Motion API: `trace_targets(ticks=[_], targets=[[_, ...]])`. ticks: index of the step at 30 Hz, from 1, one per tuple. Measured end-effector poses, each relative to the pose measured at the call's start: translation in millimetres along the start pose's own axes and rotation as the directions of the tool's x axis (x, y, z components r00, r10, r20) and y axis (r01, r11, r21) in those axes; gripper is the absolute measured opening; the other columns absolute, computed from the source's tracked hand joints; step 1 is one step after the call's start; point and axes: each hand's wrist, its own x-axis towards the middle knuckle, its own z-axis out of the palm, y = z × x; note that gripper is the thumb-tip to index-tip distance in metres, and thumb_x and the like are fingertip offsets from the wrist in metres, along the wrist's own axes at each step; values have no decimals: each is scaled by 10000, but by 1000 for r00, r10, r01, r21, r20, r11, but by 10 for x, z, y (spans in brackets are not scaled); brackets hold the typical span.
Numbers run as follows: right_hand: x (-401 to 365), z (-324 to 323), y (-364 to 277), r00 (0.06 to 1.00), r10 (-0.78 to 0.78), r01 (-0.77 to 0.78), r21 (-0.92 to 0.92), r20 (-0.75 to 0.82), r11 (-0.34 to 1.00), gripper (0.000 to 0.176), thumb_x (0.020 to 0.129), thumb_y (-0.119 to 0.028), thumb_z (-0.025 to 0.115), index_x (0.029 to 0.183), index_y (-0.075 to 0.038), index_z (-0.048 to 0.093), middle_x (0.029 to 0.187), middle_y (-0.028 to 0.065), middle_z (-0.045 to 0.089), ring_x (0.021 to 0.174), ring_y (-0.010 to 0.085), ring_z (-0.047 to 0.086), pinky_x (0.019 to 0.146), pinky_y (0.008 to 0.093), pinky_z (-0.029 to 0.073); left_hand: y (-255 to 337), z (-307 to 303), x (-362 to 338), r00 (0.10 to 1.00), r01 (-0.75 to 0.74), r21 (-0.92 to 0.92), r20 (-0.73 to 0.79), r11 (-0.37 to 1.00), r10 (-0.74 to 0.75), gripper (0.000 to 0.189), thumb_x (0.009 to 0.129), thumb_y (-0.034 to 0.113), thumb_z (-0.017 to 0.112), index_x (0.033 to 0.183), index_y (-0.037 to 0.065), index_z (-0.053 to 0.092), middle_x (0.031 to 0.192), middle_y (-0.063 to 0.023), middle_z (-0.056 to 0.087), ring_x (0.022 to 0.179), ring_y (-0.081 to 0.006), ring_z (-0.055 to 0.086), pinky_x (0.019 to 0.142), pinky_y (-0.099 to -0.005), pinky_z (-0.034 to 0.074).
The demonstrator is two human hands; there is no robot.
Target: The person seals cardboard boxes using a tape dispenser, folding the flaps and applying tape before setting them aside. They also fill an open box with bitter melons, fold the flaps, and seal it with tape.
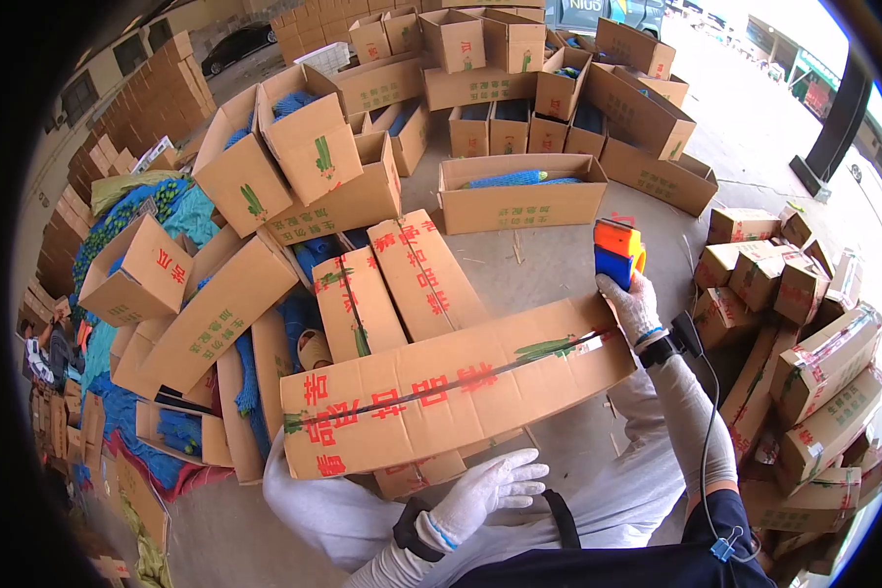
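Note:
A long closed cardboard carton (431,397) with red lettering and a printed green gourd lies tilted across in front of me, over my legs. A dark line runs along its top seam. My right hand (634,306), in a white glove, is closed round an orange and blue tape dispenser (617,253) at the carton's right end. Below the carton's front edge, my left hand (485,495) is gloved too, its fingers stretched out and holding nothing. Two closed cartons (423,274) lie just beyond the long one.
Ahead stands an open carton (521,208) with blue-netted produce inside. More open cartons (309,147) are stacked to the left and back. Closed, taped cartons (813,367) are heaped on the right. A dark post (841,118) rises at the far right. A cable (708,431) hangs along my right arm.

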Motion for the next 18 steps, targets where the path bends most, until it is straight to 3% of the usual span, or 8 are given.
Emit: trace_targets(ticks=[4, 6, 8, 10, 12, 14, 15, 18], targets=[[-694, -614, -59, 937, 246, -154, 339, -247, 928, 232, 872, -184, 736, 1029, -23, 681, 865, 15, 682, 748, 107, 638, 701, 239, 505, 27, 396, 105, 985, -132, 300, -63, 945, 158, 532, 1050, 337, 420, 1431, -35, 408, 1353, -205, 557, 1191, -286, 596, 999, -390, 478], [-1181, -940, -90, 962, 256, -193, 434, -91, 880, 272, 846, -197, 762, 1034, -17, 683, 865, 15, 682, 771, 116, 643, 733, 255, 521, 65, 565, 293, 952, -268, 366, -42, 891, 303, 549, 1050, 360, 420, 1417, -49, 422, 1344, -221, 560, 1219, -296, 578, 1033, -404, 453], [-1652, -961, -554, 961, 276, -254, 510, 35, 822, 331, 814, -231, 794, 1035, -10, 686, 877, 25, 689, 794, 122, 647, 764, 268, 526, 121, 737, 564, 891, -408, 412, -17, 815, 454, 572, 1050, 376, 415, 1426, -55, 406, 1357, -233, 545, 1245, -308, 558, 1056, -416, 436], [-1974, -1038, -654, 947, 249, -301, 290, 204, 908, 387, 793, -279, 814, 1035, -4, 688, 882, 34, 692, 817, 126, 648, 789, 280, 527, 318, 945, 874, 863, -476, 410, 47, 778, 503, 599, 1054, 387, 398, 1440, -69, 373, 1383, -249, 514, 1291, -315, 516, 1095, -405, 397], [-2207, -1104, -603, 835, 390, -515, 301, 389, 803, 410, 797, -311, 815, 1034, -2, 688, 886, 42, 694, 832, 123, 649, 795, 276, 524, 402, 1108, 1100, 884, -468, 363, 189, 806, 428, 665, 1055, 458, 328, 1453, -75, 348, 1442, -230, 458, 1368, -295, 427, 1154, -384, 305], [-2315, -1121, -700, 791, 428, -575, 292, 437, 764, 503, 780, -358, 825, 1045, 36, 660, 899, 86, 689, 832, 169, 658, 780, 294, 528, 391, 1254, 1278, 885, -439, 290, 301, 850, 355, 697, 1053, 494, 288, 1456, -72, 344, 1463, -214, 438, 1396, -282, 387, 1175, -379, 262], [-2347, -1145, -728, 786, 438, -585, 295, 436, 756, 488, 789, -352, 818, 1042, 34, 662, 896, 85, 690, 834, 165, 659, 784, 294, 529, 284, 1265, 1338, 924, -298, 214, 309, 930, 225, 730, 1046, 529, 256, 1468, -63, 329, 1477, -197, 426, 1399, -278, 377, 1182, -392, 238], [-2420, -1194, -758, 778, 469, -592, 236, 418, 771, 449, 808, -336, 805, 1036, 25, 669, 894, 80, 696, 835, 155, 662, 794, 294, 529, 110, 1327, 1404, 953, -183, 121, 266, 976, 146, 732, 1044, 531, 269, 1481, -56, 305, 1482, -196, 418, 1381, -270, 398, 1169, -391, 267]])
